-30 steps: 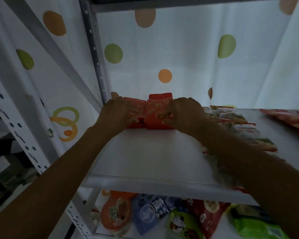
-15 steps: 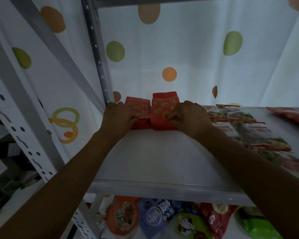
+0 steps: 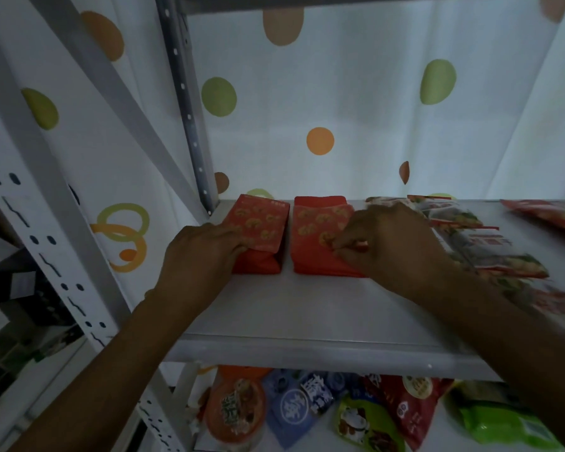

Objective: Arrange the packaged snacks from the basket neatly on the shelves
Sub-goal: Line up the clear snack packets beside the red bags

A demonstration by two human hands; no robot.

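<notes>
Two red packs are stood side by side at the back of the shelf (image 3: 307, 308). Compared with the earlier frame, a narrow gap is now seen between the left pack (image 3: 261, 233) and the right pack (image 3: 317, 236), which were pressed together. The left pack's left edge is touched by the flattened fingers of the left hand (image 3: 199, 256). The right pack's front is pinched by the curled fingers of the right hand (image 3: 388, 243). Flat packets (image 3: 490, 252) are laid just right of it.
</notes>
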